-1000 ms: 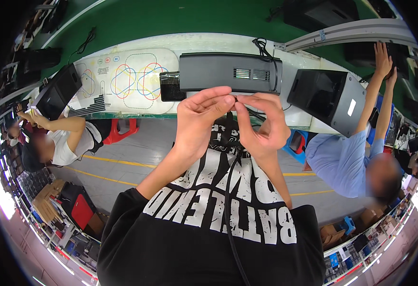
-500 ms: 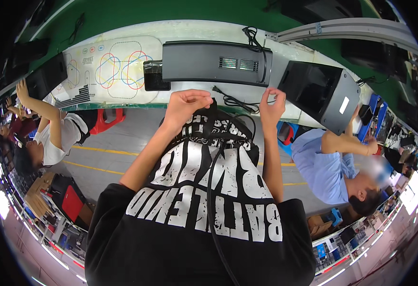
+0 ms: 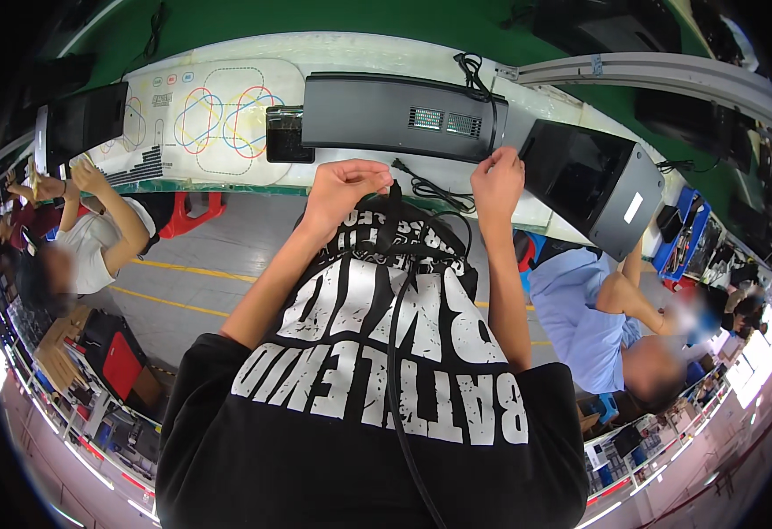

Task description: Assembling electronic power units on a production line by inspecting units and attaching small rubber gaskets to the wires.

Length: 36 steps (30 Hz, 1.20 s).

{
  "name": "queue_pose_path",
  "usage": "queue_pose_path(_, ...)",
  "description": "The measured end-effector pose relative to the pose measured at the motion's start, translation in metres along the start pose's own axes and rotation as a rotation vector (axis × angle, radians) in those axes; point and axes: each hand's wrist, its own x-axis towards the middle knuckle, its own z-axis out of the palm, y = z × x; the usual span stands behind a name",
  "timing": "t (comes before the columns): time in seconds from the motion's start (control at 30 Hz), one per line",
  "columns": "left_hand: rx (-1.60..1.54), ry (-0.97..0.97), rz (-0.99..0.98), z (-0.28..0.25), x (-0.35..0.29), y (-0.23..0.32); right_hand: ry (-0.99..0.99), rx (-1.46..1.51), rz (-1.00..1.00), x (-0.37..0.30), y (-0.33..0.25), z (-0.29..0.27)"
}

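- A long white desk (image 3: 351,53) is seen across the top of the frame, bent by the lens.
- A long flat dark grey box (image 3: 395,115) with small air slots is laid on the desk, in the upper middle.
- A second dark box (image 3: 593,185), tipped at an angle, is seen to the upper right, just beside the first.
- A white mat (image 3: 201,123) with coloured loops drawn on it is spread on the desk at the upper left.
- A thin black cable (image 3: 397,353) is hung down the middle of the frame, over the black shirt, and is looped just under the long box.
- The left hand (image 3: 342,189) is curled shut on the upper part of the cable, near its plug (image 3: 396,164), at the front edge of the desk.
- The right hand (image 3: 494,181) is held at the right end of the long box. Its fingers (image 3: 502,157) are pinched together at the box's corner, where another bit of black cord runs down. What is pinched there cannot be told.
- Other people are seen at the far left and at the lower right, well apart from these two hands.
- What could go wrong: the cable is looped and twisted, so a knot may be made if it is pulled.
- The long box could be slid along the desk into the tipped box if the cord is tugged hard.
- The plug could be dropped from the left hand if the grip is loosened.
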Motion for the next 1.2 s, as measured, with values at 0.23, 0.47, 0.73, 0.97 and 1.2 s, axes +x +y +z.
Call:
queue_pose_path(0.23, -0.015, 0.013, 0.023, -0.005, 0.003, -0.001, -0.113, 0.270, 0.424, 0.015, 0.015, 0.004)
queue_pose_path(0.47, -0.295, -0.172, 0.057, 0.005, 0.003, 0.010, -0.271, 0.469, 0.699, 0.022, 0.053, 0.023)
queue_pose_path(0.73, -0.407, -0.455, 0.180, 0.021, -0.017, 0.041, 0.006, 0.884, 0.405, 0.013, -0.031, -0.075)
queue_pose_path(0.97, -0.456, -0.522, 0.164, 0.027, -0.023, 0.047, -0.239, 0.893, -0.260, 0.012, -0.132, -0.150)
queue_pose_path(1.2, -0.395, -0.467, 0.124, 0.031, -0.025, 0.054, -0.026, 0.852, -0.252, -0.001, -0.130, -0.135)
